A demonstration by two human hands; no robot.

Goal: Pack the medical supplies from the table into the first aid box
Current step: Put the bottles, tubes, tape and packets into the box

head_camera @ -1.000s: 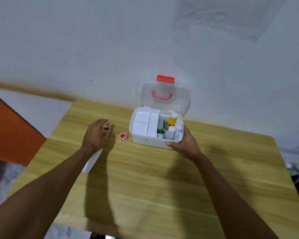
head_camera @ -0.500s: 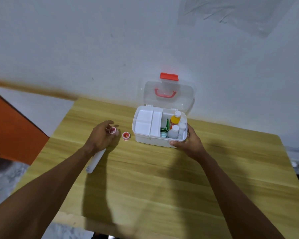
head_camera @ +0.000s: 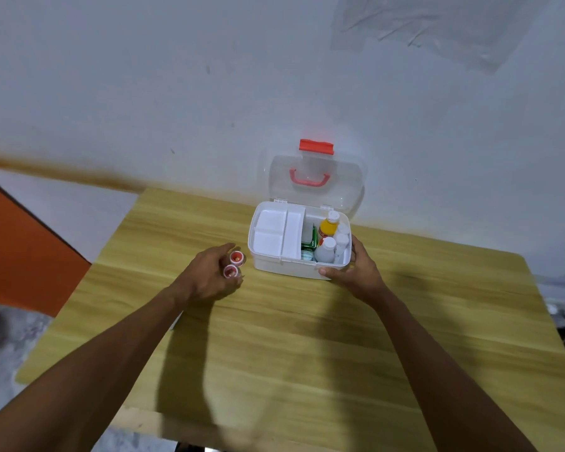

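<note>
The white box (head_camera: 274, 267) sits open at the far edge of the table (head_camera: 307, 353), with bottles (head_camera: 327, 252) standing in its right half. The right hand (head_camera: 356, 275) grips the box's near right corner, fingers curled round it. Just left of the box, the left hand (head_camera: 206, 275) holds a small red roll (head_camera: 230, 271) in curled fingers. A second roll (head_camera: 237, 257) lies at its fingertips, possibly also held.

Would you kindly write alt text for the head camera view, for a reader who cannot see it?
A person's left hand holds two small red tins beside an open white first aid box on a wooden table, while the right hand grips the box's near right corner. Bottles stand inside.
</note>
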